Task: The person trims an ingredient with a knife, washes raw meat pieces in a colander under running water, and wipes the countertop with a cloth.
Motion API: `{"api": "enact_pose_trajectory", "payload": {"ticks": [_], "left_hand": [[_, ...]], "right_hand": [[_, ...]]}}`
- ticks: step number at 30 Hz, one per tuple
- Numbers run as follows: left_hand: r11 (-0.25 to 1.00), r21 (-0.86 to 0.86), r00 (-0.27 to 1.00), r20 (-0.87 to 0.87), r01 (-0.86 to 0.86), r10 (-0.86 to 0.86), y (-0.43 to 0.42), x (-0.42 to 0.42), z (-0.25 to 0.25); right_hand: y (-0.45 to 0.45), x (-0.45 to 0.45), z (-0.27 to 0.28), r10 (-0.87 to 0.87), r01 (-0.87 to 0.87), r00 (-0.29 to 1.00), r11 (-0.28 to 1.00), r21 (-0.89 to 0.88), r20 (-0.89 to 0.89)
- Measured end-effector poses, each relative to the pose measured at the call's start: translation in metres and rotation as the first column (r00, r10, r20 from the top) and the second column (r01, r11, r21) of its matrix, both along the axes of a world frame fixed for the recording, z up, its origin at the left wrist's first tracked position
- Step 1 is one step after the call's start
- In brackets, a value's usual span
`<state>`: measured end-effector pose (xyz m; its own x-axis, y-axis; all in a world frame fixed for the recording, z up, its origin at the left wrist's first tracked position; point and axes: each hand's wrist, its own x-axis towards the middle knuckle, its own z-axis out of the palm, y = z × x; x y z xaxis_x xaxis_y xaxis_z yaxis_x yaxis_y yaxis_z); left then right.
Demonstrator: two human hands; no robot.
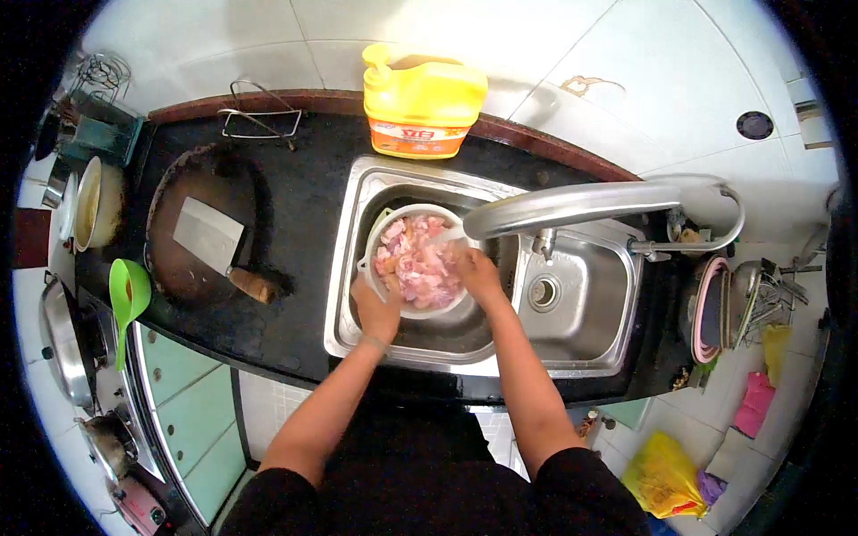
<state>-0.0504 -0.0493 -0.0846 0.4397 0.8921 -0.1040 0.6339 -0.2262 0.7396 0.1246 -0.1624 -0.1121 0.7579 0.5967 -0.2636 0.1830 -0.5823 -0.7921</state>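
Note:
A white colander (370,238) full of raw meat pieces (418,263) is in the left basin of the steel sink (340,304). My left hand (377,308) grips the colander's near left rim, with its fingertips partly hidden. At the right side, my right hand (478,275) reaches over the rim to the meat; its fingers are blurred and partly buried, so I cannot make out what they hold. Just above, the spout of the curved faucet (572,207) points at the meat, and a pale stream of water seems to run from it.
A cleaver (210,236) lies on a round chopping board (170,272) to the left. Behind the sink stands a yellow detergent jug (424,103). A green ladle (130,290) sits at the counter's left edge. The right basin (581,308) has a drain. Bowls (712,308) stand at far right.

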Motion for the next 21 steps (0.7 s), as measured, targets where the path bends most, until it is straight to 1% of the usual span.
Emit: {"api": "enact_pose_trajectory", "payload": {"ticks": [1,2,3,4,5,6,7,8,9,10,11,13,16,17,18,19,20,21], "left_hand": [[1.000,0.004,1.000,-0.008,0.003,-0.003,0.005,0.001,-0.001],[0.985,0.079,0.987,0.039,0.155,-0.159,0.013,0.005,-0.004],[0.942,0.155,0.947,0.074,0.298,-0.312,0.020,0.010,-0.008],[0.942,0.155,0.948,0.068,0.299,-0.312,0.028,0.020,-0.022],[0.977,-0.069,0.964,0.188,0.204,-0.188,0.039,0.034,-0.046],[0.946,-0.301,0.961,0.273,0.122,-0.037,0.048,0.046,-0.061],[0.945,-0.303,0.962,0.271,0.123,-0.039,0.054,0.059,-0.058],[0.801,-0.593,0.933,0.328,0.081,0.148,0.058,0.072,-0.051],[0.565,-0.822,0.886,0.314,0.073,0.342,0.061,0.083,-0.043],[0.561,-0.825,0.889,0.307,0.070,0.340,0.062,0.088,-0.049],[0.632,-0.768,0.955,0.256,0.104,0.153,0.062,0.090,-0.055],[0.693,-0.706,0.984,0.174,0.149,-0.034,0.062,0.088,-0.058],[0.793,-0.548,0.923,0.383,0.266,-0.045,0.054,0.077,-0.050],[0.811,-0.465,0.854,0.514,0.354,-0.078,0.054,0.073,-0.050],[0.811,-0.465,0.852,0.518,0.354,-0.075,0.058,0.067,-0.053],[0.783,-0.453,0.870,0.443,0.426,-0.218,0.063,0.055,-0.063],[0.745,-0.447,0.862,0.359,0.495,-0.358,0.064,0.048,-0.062],[0.744,-0.449,0.863,0.359,0.494,-0.357,0.059,0.040,-0.059]], "right_hand": [[0.005,0.002,-0.010,0.001,-0.003,0.999,0.999,-0.039,-0.044],[0.009,0.005,-0.021,0.002,-0.009,0.996,0.997,-0.078,-0.087],[0.011,0.008,-0.031,0.003,-0.010,0.996,0.997,-0.078,-0.094],[0.017,0.011,-0.037,0.040,-0.050,0.993,0.994,-0.093,-0.109],[0.020,0.015,-0.044,0.076,-0.089,0.989,0.990,-0.107,-0.126],[0.022,0.016,-0.053,0.165,-0.170,0.984,0.982,-0.081,-0.065],[0.023,0.017,-0.063,0.249,-0.248,0.969,0.967,-0.057,0.002],[0.025,0.015,-0.072,0.069,-0.039,0.980,0.987,0.158,-0.186],[0.028,0.017,-0.082,0.114,-0.090,0.982,0.984,0.155,-0.152],[0.034,0.018,-0.086,0.177,-0.163,0.979,0.978,0.133,-0.104],[0.039,0.016,-0.091,0.243,-0.236,0.967,0.967,0.090,-0.074],[0.052,0.018,-0.098,0.343,-0.341,0.938,0.939,0.035,-0.061],[0.054,0.022,-0.099,0.447,-0.449,0.888,0.893,0.004,-0.108],[0.049,0.023,-0.097,0.467,-0.469,0.875,0.883,0.021,-0.129],[0.042,0.022,-0.095,0.482,-0.482,0.861,0.875,0.045,-0.164],[0.032,0.018,-0.091,0.493,-0.488,0.843,0.869,0.079,-0.214],[0.021,0.009,-0.089,0.500,-0.485,0.819,0.865,0.127,-0.281],[0.013,0.003,-0.087,0.502,-0.477,0.804,0.864,0.158,-0.318]]}}
